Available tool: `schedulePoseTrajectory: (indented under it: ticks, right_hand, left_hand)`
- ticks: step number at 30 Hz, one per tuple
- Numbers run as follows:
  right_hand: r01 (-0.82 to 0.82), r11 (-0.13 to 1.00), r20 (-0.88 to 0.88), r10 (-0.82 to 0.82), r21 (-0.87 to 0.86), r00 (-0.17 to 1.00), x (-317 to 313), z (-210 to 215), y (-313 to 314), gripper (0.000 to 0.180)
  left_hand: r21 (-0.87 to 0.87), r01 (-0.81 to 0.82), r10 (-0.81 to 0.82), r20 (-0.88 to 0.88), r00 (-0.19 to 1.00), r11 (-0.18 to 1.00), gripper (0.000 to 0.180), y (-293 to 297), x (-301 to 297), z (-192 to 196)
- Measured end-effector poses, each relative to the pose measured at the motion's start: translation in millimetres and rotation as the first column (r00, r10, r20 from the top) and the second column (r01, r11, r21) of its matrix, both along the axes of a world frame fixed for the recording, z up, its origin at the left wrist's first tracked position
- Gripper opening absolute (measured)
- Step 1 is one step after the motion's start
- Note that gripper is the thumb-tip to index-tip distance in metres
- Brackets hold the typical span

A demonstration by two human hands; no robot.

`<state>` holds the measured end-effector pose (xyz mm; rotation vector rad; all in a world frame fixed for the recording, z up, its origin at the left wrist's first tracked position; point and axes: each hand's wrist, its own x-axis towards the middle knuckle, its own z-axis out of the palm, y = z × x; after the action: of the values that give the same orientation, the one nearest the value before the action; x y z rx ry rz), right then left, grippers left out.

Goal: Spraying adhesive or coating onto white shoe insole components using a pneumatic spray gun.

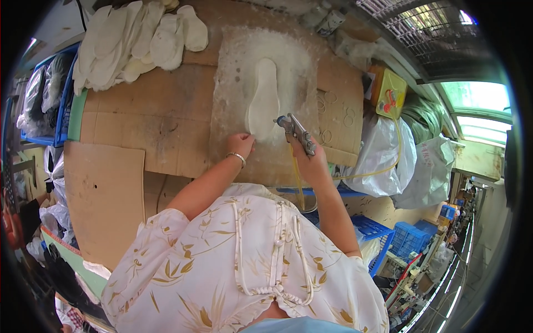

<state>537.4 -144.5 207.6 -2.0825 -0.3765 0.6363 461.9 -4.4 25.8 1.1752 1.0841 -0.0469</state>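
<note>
A single off-white insole (263,100) lies lengthwise on a whitish, residue-coated sheet (227,83) over the cardboard tabletop. At its near left edge my left hand (241,145) is closed, the fingertips pinching the insole's rim. My right hand (312,161) is wrapped round a metal spray gun (300,133), its nozzle directed left over the near end of the insole. From the gun's underside a yellowish hose (297,172) hangs down. No spray can be made out in the air.
Several loose insoles (119,39) are heaped at the far left. Right of the sheet lie a few thin rings (326,136). A yellow container (391,91) and white plastic bags (383,155) flank the table's right side. Blue crates (411,240) stand lower right; a cardboard panel (102,200) is at left.
</note>
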Motion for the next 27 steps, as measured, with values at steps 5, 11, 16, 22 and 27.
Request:
schedulePoseTrajectory:
  ticks: [5, 11, 16, 22, 27]
  right_hand:
    - [-0.003, 1.0, 0.035, 0.004, -0.02, 0.999, 17, -1, 11, 0.026]
    - [-0.003, 1.0, 0.065, 0.002, 0.011, 0.998, 36, 4, 28, 0.028]
    - [-0.002, 1.0, 0.07, 0.004, -0.02, 0.998, 54, 5, 40, 0.027]
    - [0.019, 0.997, 0.068, -0.024, 0.071, 0.997, 75, -3, 54, 0.028]
    - [0.051, 0.998, 0.077, -0.054, 0.046, 0.996, 86, 7, 67, 0.033]
  left_hand:
    - [0.019, 0.018, -0.018, 0.01, 1.0, 1.0, 0.018, 0, -2, -4]
    - [0.013, 0.027, -0.027, 0.003, 1.0, 1.0, 0.017, 0, -3, -9]
    - [0.031, 0.025, -0.025, 0.0, 1.0, 0.999, 0.018, 1, -3, -5]
    - [0.066, 0.016, -0.016, 0.004, 1.0, 0.998, 0.019, 0, -2, -1]
    - [0.085, 0.032, -0.031, -0.016, 0.999, 0.996, 0.021, 1, -3, -4]
